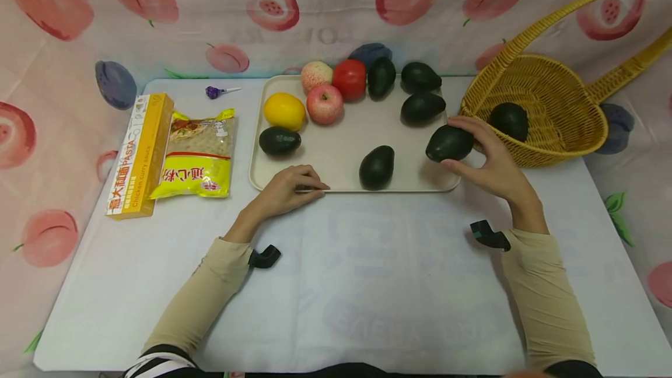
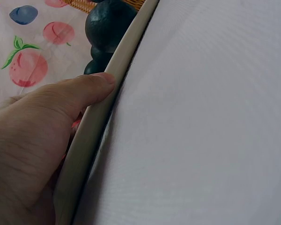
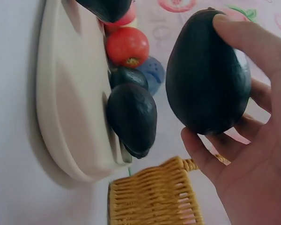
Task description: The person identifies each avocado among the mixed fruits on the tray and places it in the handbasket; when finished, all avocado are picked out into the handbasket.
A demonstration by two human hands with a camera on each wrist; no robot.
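In the head view, my right hand (image 1: 490,159) holds a dark green avocado (image 1: 449,143) above the tray's right end, its thumb and fingers around the fruit. The right wrist view shows this avocado (image 3: 208,72) up close in the fingers. My left hand (image 1: 291,188) rests at the front edge of the beige tray (image 1: 325,162). In the left wrist view the thumb (image 2: 91,89) lies on the rim; the other fingers are mostly hidden. More avocados (image 1: 377,167) lie on the tray. A single avocado (image 1: 509,121) sits inside the yellow wicker basket (image 1: 567,112).
On the tray are a lemon (image 1: 284,111), an apple (image 1: 325,104), a tomato (image 1: 349,79) and a speckled pale fruit (image 1: 316,76). Left of it lie a pasta box (image 1: 140,156), a yellow macaroni bag (image 1: 196,156) and a purple lollipop (image 1: 214,93). The basket's handle (image 1: 546,19) arches upward.
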